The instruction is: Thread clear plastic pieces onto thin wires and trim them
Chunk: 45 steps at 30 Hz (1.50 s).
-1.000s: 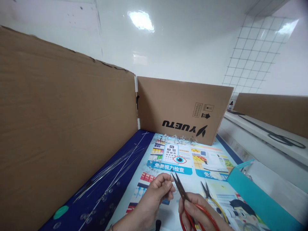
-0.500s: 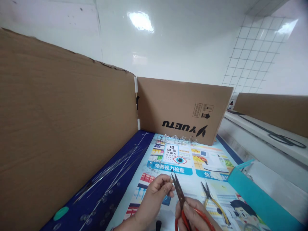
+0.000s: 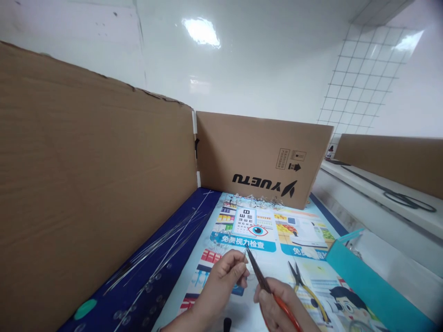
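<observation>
Bounding the workspace, a tall brown cardboard panel (image 3: 97, 175) rose along the left side and a lower brown cardboard panel with black lettering (image 3: 221, 152) stood across the far end. Both were well apart from the hands, leaving room ahead of them above a glossy, light-blue printed sheet (image 3: 182, 276). On the right, a teal-sided box (image 3: 374, 286) limited sideways movement. Yellow-handled pliers with dark metal jaws (image 3: 299, 280) lay near the right hand (image 3: 282, 302), their jaws parted and directed away from the person.

Smooth dark-blue cloth (image 3: 166, 286) showed along the left, with long, thin, silvery strands (image 3: 152, 251), clear rounded beads (image 3: 148, 288) and a flat green disc (image 3: 85, 309) on it. Small, shiny clear pieces (image 3: 254, 201) lined the base of the far panel.

The right hand grasped red-orange-handled scissors with dark, tapering metal blades (image 3: 261, 276), its fingers wrapped around the handles and hiding part of them. The left hand (image 3: 226, 279) pinched a short, very thin wire-like piece (image 3: 245, 252) between thumb and fingers. The scissors were held above the sheet, their long axis slanting from lower right to upper left, blades together, tips forward beside the wire-like piece; whether they touched it could not be told.
</observation>
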Available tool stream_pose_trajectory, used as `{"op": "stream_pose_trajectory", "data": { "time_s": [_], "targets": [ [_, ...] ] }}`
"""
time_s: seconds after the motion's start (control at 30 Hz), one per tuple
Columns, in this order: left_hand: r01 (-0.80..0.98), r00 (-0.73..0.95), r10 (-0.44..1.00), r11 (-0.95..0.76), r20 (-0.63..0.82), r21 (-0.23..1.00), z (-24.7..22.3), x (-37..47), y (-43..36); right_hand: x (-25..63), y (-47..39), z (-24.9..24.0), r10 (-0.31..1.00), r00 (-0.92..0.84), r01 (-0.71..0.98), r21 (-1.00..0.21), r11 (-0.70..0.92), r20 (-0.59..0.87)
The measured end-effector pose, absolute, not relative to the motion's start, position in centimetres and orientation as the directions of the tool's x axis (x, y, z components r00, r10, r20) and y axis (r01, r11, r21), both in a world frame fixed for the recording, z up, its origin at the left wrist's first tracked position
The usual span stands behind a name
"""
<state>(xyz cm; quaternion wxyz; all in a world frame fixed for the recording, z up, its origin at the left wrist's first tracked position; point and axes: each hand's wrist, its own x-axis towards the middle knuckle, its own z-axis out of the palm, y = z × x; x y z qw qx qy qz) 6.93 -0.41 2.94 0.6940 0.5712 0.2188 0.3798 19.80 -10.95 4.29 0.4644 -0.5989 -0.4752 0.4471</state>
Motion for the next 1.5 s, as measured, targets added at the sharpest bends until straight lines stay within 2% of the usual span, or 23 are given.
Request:
{"op": "stream_pose_trajectory", "data": {
  "time_s": [0.07,0.13,0.23,0.3,0.37,0.43,0.47,0.53,0.63,0.7,0.77,0.83,0.9,1.03,1.2,1.33,1.5],
  "targets": [
    [-0.274,0.617,0.776,0.062,0.126,0.96,2.9,6.9,-0.3,20.9,-10.2,4.4,0.989,0.144,0.391,-0.916,-0.087,-0.033],
    [-0.267,0.627,0.77,0.07,0.117,0.961,2.9,6.9,-0.2,21.9,-9.7,4.6,0.987,0.161,0.598,-0.796,-0.098,0.0],
    [-0.249,0.649,0.756,0.102,0.088,0.963,3.1,6.9,-0.2,23.1,-9.8,4.3,0.975,0.182,0.859,-0.503,-0.093,0.13],
    [-0.235,0.663,0.746,0.129,0.062,0.963,3.1,6.8,-0.2,23.8,-10.0,3.8,0.945,0.131,0.965,-0.256,-0.053,0.299],
    [-0.227,0.672,0.739,0.149,0.044,0.962,3.1,6.8,-0.3,24.4,-10.2,3.3,0.909,0.045,0.999,-0.047,-0.028,0.414],
    [-0.227,0.677,0.735,0.161,0.036,0.961,3.0,6.8,-0.4,24.8,-10.2,3.1,0.893,-0.007,0.998,0.055,-0.02,0.449],
    [-0.228,0.677,0.735,0.163,0.036,0.96,3.0,6.8,-0.4,24.9,-10.2,3.2,0.894,-0.008,0.998,0.06,-0.021,0.448],
    [-0.231,0.678,0.734,0.161,0.04,0.96,3.1,6.9,-0.4,24.9,-10.1,3.6,0.913,0.032,0.999,-0.029,-0.022,0.408],
    [-0.244,0.677,0.734,0.143,0.062,0.959,3.3,6.9,-0.5,24.3,-10.0,4.4,0.97,0.125,0.932,-0.36,-0.042,0.21],
    [-0.25,0.669,0.74,0.132,0.072,0.959,3.3,7.0,-0.5,23.6,-9.8,4.6,0.993,0.112,0.782,-0.62,-0.067,0.034],
    [-0.243,0.66,0.748,0.125,0.069,0.962,3.2,7.0,-0.6,22.9,-9.7,4.4,0.991,0.068,0.578,-0.806,-0.13,-0.111],
    [-0.232,0.655,0.753,0.119,0.065,0.965,3.2,7.0,-0.6,22.4,-9.5,4.0,0.983,0.041,0.425,-0.887,-0.18,-0.18],
    [-0.234,0.657,0.75,0.115,0.07,0.965,3.3,7.0,-0.5,22.2,-9.5,3.8,0.979,0.035,0.37,-0.908,-0.197,-0.199],
    [-0.236,0.685,0.727,0.157,0.049,0.959,3.5,6.8,-0.2,22.8,-9.6,4.6,0.987,0.113,0.505,-0.85,-0.153,-0.111],
    [-0.227,0.736,0.676,0.197,0.035,0.954,3.3,6.5,0.4,23.8,-9.7,5.8,0.973,0.226,0.764,-0.629,-0.142,0.055],
    [-0.206,0.751,0.66,0.192,0.029,0.959,3.3,6.4,0.6,24.4,-10.0,5.8,0.96,0.194,0.918,-0.383,-0.106,0.2],
    [-0.185,0.762,0.648,0.208,0.006,0.96,3.4,6.6,0.4,25.3,-10.4,4.7,0.893,0.023,0.998,0.038,-0.045,0.449]
  ]
}}
